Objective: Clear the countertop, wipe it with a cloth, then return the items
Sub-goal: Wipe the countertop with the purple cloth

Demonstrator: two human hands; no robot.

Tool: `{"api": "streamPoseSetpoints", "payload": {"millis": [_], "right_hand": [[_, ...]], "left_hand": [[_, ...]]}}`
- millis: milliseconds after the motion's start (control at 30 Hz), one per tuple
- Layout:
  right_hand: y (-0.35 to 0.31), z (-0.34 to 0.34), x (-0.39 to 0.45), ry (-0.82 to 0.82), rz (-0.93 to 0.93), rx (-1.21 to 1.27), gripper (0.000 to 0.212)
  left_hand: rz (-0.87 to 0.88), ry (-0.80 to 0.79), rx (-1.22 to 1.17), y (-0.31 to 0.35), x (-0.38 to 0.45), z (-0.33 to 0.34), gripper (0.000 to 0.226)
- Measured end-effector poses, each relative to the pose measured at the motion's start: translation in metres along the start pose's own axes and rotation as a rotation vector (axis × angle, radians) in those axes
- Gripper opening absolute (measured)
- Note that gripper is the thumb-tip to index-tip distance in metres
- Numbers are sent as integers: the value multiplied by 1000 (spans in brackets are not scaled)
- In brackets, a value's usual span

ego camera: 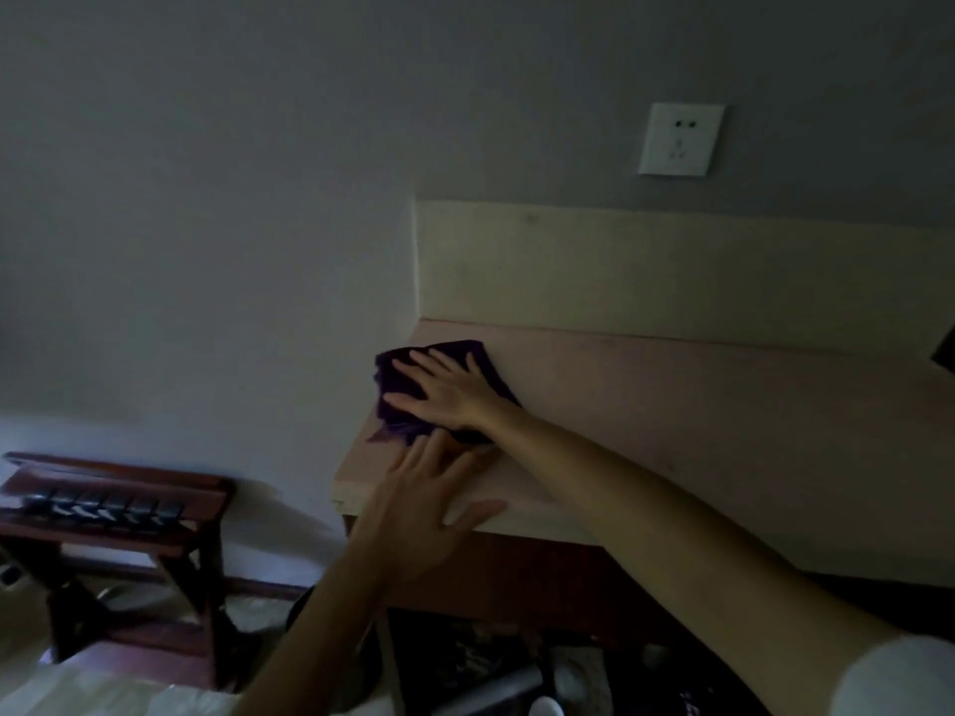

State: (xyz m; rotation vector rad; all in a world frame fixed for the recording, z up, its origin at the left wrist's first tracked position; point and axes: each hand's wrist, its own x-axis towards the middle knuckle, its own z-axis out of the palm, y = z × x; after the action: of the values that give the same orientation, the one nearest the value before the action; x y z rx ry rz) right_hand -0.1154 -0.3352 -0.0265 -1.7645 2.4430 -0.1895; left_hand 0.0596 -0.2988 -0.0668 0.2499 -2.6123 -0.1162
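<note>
Under the right hand [444, 392], whose fingers [413, 366] lie spread flat, sits the purple cloth [398, 385] at the table's [672, 405] far-left corner (unwiped surface stretches rightward). Just nearer, the left hand [418, 509] rests open, fingers loosely together.

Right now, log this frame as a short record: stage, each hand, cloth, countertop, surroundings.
stage: wiping; items not yet returned
right hand: flat, fingers spread, pressing on the purple cloth
left hand: open, palm down at the front edge of the countertop, just below the cloth
cloth: bunched at the counter's left end, near the back corner
countertop: visible part bare apart from the cloth
surroundings: wall socket above; wooden rack lower left
lighting: dim
</note>
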Motion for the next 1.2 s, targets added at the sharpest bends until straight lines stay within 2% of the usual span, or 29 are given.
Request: {"api": "streamPoseSetpoints", "payload": {"millis": [167, 300, 433, 533, 667, 733, 867, 933, 1000, 1100, 1200], "right_hand": [[57, -10, -46, 7, -5, 2, 75], [131, -21, -86, 26, 77, -30, 76], [232, -38, -143, 58, 234, -53, 78], [315, -52, -202, 92, 400, -55, 86], [407, -71, -294, 96, 625, -46, 86], [437, -77, -339, 88, 711, -55, 95], [457, -81, -401, 75, 832, -63, 79], [453, -78, -420, 54, 868, -63, 76], [447, -71, -429, 48, 891, -77, 77], [429, -68, -430, 47, 894, -88, 86], [410, -61, -424, 17, 878, -136, 105]], "left_hand": [[-59, 37, 68, 13, -2, 3, 59], [-134, 62, 128, 20, 3, 6, 66], [-179, 13, 188, 23, 9, 10, 79], [-150, -54, 238, 18, 7, 11, 85], [-102, -18, 254, 16, 6, 14, 62], [-146, 18, 225, 14, 8, 15, 61], [-48, -8, 247, 10, 6, 17, 49], [-75, -31, 256, 8, 6, 16, 47], [-127, -82, 283, 9, 5, 14, 62], [-186, -136, 312, 17, 6, 11, 86], [-241, -64, 226, 27, 10, 5, 86]]}}
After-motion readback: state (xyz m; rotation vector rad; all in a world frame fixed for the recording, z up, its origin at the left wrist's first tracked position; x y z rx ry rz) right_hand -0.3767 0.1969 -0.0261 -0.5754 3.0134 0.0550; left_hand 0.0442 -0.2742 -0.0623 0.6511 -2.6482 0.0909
